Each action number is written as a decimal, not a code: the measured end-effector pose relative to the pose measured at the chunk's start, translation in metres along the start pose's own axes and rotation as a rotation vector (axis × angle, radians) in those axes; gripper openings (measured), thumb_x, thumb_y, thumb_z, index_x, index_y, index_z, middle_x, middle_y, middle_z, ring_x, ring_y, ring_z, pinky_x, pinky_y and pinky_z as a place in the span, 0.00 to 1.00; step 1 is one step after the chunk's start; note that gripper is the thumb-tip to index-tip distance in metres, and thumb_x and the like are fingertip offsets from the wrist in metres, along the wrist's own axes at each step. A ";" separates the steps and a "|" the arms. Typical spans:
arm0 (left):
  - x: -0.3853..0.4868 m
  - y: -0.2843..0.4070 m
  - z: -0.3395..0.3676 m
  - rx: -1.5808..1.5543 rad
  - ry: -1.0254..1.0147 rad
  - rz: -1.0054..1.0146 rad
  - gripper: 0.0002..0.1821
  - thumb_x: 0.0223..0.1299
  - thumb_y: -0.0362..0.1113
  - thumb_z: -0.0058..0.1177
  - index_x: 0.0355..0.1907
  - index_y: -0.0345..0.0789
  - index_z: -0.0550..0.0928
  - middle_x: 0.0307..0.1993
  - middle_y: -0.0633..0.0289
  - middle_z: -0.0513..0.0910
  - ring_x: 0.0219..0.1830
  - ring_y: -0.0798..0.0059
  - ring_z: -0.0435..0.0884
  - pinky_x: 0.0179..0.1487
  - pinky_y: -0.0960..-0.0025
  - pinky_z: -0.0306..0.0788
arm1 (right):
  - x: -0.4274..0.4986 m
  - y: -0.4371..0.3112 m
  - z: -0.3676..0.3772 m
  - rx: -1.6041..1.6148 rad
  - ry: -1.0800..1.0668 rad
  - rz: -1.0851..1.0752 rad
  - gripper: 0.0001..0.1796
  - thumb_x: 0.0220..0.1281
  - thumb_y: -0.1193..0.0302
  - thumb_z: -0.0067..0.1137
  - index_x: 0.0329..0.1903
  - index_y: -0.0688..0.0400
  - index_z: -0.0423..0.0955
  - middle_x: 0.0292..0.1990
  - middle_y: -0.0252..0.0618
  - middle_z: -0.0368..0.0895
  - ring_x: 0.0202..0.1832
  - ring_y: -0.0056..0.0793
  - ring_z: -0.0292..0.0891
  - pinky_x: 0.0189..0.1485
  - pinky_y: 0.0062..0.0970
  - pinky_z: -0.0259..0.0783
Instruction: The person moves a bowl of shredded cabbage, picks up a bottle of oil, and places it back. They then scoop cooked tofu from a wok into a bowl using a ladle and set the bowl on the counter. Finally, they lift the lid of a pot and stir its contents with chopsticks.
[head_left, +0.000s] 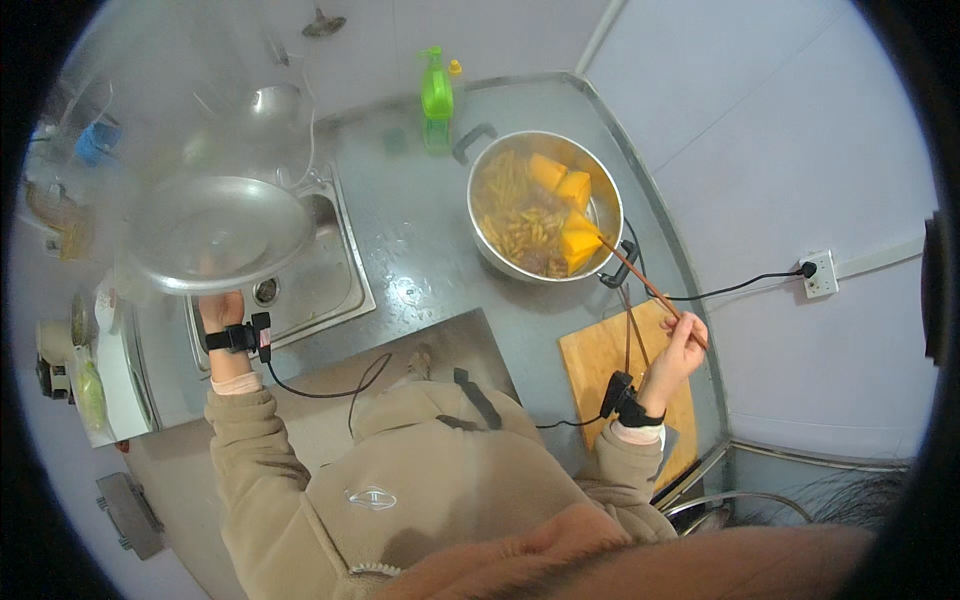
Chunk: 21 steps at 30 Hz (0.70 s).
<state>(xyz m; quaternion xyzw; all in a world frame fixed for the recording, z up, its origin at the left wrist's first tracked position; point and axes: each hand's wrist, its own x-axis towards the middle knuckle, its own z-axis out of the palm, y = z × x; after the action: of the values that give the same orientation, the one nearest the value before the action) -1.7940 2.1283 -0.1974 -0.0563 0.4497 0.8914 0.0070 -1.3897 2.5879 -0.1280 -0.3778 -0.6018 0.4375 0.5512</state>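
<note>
A large metal pot (480, 244) with two dark handles stands on the grey counter. Steaming food lies in it, with chunks of orange pumpkin (581, 240) at its right side. My right hand (679, 349) holds a brown wooden chopstick (649, 283), whose far end reaches the pumpkin; whether a second stick lies along it I cannot tell. Over the sink, my left hand (222, 309) is at the near rim of a wide, steamy lid (217, 232) of glass or metal. The lid hides most of its fingers.
A wooden cutting board (589, 349) lies beneath my right forearm, with more brown sticks across its edge. Behind the pot stands a green bottle (436, 97). A black cable (727, 289) runs to a wall socket (821, 274). The steel sink (322, 300) is at the left.
</note>
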 end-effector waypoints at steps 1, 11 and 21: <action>-0.006 -0.002 -0.007 -0.115 0.042 -0.018 0.19 0.65 0.34 0.46 0.57 0.34 0.67 0.57 0.55 0.70 0.58 0.63 0.69 0.64 0.57 0.65 | 0.002 0.001 0.007 -0.046 -0.039 -0.014 0.08 0.67 0.70 0.47 0.37 0.64 0.68 0.28 0.35 0.73 0.31 0.18 0.67 0.38 0.19 0.65; -0.024 -0.049 -0.025 -0.324 0.056 -0.170 0.17 0.65 0.36 0.46 0.55 0.33 0.69 0.55 0.53 0.71 0.57 0.66 0.69 0.62 0.62 0.68 | 0.020 0.008 0.075 -0.210 -0.323 -0.095 0.07 0.66 0.71 0.50 0.37 0.63 0.70 0.26 0.32 0.72 0.29 0.17 0.68 0.33 0.17 0.66; -0.029 -0.047 -0.011 -0.240 0.028 -0.168 0.17 0.63 0.34 0.48 0.53 0.32 0.70 0.53 0.54 0.73 0.54 0.67 0.72 0.60 0.65 0.70 | 0.031 0.016 0.108 -0.419 -0.413 -0.182 0.09 0.65 0.70 0.50 0.35 0.64 0.71 0.25 0.34 0.75 0.28 0.20 0.70 0.32 0.19 0.67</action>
<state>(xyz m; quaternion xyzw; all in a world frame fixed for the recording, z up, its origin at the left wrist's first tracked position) -1.7612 2.1488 -0.2385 -0.1069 0.3336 0.9341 0.0687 -1.5011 2.6103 -0.1336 -0.3309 -0.8094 0.3203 0.3644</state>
